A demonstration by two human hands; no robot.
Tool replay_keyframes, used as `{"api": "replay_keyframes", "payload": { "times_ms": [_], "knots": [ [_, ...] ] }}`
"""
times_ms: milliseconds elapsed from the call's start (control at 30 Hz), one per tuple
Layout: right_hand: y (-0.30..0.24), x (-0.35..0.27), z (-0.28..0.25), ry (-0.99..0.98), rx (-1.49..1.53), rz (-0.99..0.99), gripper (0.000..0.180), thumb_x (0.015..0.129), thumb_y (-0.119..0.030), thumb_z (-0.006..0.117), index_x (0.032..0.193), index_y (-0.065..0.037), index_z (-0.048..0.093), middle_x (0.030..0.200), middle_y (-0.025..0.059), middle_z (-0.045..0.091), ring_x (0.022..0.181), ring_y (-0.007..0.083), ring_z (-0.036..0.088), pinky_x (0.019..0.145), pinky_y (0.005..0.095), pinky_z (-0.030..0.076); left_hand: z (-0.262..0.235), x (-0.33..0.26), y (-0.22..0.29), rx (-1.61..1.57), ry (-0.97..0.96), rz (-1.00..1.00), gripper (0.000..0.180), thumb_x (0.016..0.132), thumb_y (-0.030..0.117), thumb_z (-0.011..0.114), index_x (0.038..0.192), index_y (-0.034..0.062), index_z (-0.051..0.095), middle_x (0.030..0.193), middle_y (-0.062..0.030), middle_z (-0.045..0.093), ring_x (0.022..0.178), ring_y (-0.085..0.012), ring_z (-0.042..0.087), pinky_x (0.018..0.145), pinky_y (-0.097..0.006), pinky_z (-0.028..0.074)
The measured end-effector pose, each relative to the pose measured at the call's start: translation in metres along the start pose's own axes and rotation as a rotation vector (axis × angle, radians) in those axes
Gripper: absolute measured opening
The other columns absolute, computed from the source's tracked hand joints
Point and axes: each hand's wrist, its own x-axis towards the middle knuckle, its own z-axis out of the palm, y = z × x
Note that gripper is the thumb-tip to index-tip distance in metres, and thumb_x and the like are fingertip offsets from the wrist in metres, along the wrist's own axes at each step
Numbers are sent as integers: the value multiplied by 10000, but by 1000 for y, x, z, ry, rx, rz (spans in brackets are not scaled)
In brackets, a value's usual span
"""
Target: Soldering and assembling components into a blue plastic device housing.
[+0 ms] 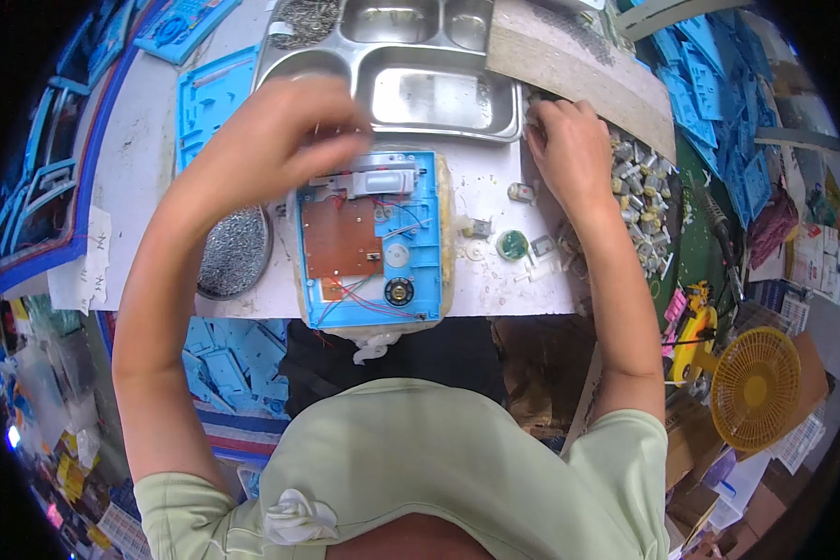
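A blue plastic housing [425,217] lies open on a padded block at the table's front edge. Inside it sit a brown circuit board [341,233], a round black speaker [399,292], a grey-white module [385,182] and thin red and blue wires. My left hand [313,126] hovers over the housing's far left corner, before the metal tray; its fingers are smeared by motion. Just right of the tray, my right hand [571,147] has its fingers curled together beside a heap of small silver motors [642,191]. Whatever its fingertips hold is hidden.
The compartmented metal tray [437,91] stands at the back, with fine metal parts in one section. A round dish of small screws [235,252] is left of the housing. A board [583,79] lies at the back right. A yellow fan [754,387] stands at the right.
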Motion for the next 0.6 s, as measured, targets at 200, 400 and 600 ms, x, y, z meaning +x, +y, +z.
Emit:
{"api": "replay_keyframes", "payload": {
  "times_ms": [200, 400, 600],
  "knots": [
    [3, -8, -40, 22, 0, 26, 192, 819, -154, 733, 981, -57, 699, 926, 142, 691, 887, 350, 646, 784, 484, 498, 43, 69, -54, 438, 113, 52, 140, 861, 150, 704, 958, 49, 699, 904, -151, 689, 858, -356, 689, 778, -465, 548],
    [5, -39, -52, -107, 130, 165, 159, 891, -171, 711, 970, -33, 705, 891, 173, 677, 851, 389, 650, 758, 473, 509, 57, 103, -48, 534, 13, -18, 168, 895, 210, 648, 922, 55, 708, 916, -165, 702, 842, -365, 703, 758, -487, 566],
    [-3, -33, -61, -149, 128, 207, 237, 930, -239, 712, 893, -5, 696, 833, 198, 684, 784, 402, 662, 707, 488, 507, 26, 127, -115, 679, 271, 46, 180, 915, 124, 610, 1030, 30, 711, 950, -160, 718, 908, -312, 719, 792, -420, 572]
  ]
}}
